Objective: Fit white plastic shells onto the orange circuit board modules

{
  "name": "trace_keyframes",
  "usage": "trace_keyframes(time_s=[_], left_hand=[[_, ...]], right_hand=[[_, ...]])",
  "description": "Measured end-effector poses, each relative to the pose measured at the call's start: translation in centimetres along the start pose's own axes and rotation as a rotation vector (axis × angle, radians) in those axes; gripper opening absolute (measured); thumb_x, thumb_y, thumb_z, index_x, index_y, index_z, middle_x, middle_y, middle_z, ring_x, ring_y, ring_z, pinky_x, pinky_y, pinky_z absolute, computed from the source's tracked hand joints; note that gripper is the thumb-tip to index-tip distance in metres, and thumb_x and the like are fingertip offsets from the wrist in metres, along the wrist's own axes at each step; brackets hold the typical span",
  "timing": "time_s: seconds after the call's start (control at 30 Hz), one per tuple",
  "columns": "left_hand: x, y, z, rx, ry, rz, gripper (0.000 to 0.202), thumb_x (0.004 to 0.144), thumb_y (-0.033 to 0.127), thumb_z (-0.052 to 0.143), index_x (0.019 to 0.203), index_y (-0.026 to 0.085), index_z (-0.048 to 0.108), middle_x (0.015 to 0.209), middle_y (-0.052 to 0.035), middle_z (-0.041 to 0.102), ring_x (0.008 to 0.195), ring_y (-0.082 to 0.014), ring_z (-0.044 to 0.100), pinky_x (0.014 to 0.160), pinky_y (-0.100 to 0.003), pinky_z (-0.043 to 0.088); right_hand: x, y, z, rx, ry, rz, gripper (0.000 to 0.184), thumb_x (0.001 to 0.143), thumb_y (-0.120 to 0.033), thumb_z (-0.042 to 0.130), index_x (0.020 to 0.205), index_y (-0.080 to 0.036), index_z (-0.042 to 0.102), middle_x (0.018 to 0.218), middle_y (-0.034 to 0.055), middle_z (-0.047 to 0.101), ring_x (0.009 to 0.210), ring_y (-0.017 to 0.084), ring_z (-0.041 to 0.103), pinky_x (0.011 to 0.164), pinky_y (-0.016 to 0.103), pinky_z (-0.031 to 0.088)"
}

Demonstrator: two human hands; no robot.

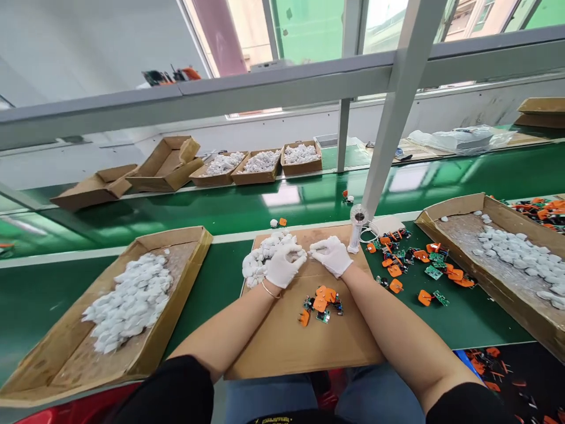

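Sleeved arms [180,386] end in hands [283,266] near white pieces [256,262].

Green bench [472,324] — left box [183,288], right box [459,205], loose boards [434,272], cardboard sheet [304,353]; on the sheet — white pieces [260,259], orange-plated boards [320,303].

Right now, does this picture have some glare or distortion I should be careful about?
Head view, middle: bright reflections on the green strip; head view, top: the window partly washed out; head view, lower left: the near left box apparently stretched by a wide lens; head view, centre: the white pile close in tone to the gloved left hand.
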State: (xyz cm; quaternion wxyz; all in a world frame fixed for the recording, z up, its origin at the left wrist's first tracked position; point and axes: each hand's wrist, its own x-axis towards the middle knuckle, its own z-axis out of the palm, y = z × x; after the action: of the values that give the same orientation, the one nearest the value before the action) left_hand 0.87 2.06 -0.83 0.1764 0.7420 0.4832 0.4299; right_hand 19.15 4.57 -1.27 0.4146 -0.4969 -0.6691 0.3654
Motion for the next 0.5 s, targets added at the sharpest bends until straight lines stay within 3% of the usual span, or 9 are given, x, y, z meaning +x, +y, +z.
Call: trace_keyframes(time_s=[0.17,0.33,0.5], left_hand=[[-0.3,-2.0,0.2,-0.189,0.08,0.008,0.025,0.083,0.035,0.067,0.098,0.016,0.059,0.089,-0.007,0.072,0.079,-0.0168,0.071,0.076,-0.035,0.062],[-0.4,-1.6,-0.2,-0.185,0.101,0.093,0.025,0.076,0.027,0.075,0.094,0.017,0.061,0.085,-0.0038,0.07,0.078,-0.0162,0.068,0.077,-0.033,0.06],[-0.6,-1.0,0.1,-0.147,0.05,0.174,0.023,0.074,0.014,0.07,0.096,0.019,0.064,0.09,-0.0038,0.07,0.084,-0.0171,0.067,0.083,-0.033,0.058]], right_hand=[[-0.2,0.1,0.2,0.023,-0.04,0.039,0.017,0.078,-0.034,0.075,0.087,-0.021,0.079,0.089,0.0092,0.078,0.096,0.027,0.071,0.091,0.043,0.057],[-0.9,-1.1,0.5,0.195,-0.142,0.097,0.025,0.077,-0.044,0.073,0.089,-0.023,0.079,0.098,0.0064,0.078,0.099,0.029,0.071,0.091,0.045,0.059],[-1.8,-1.9,1.7,0.286,-0.159,0.178,0.03,0.059,-0.044,0.084,0.078,-0.022,0.073,0.084,0.0043,0.078,0.085,0.028,0.073,0.084,0.044,0.06]])
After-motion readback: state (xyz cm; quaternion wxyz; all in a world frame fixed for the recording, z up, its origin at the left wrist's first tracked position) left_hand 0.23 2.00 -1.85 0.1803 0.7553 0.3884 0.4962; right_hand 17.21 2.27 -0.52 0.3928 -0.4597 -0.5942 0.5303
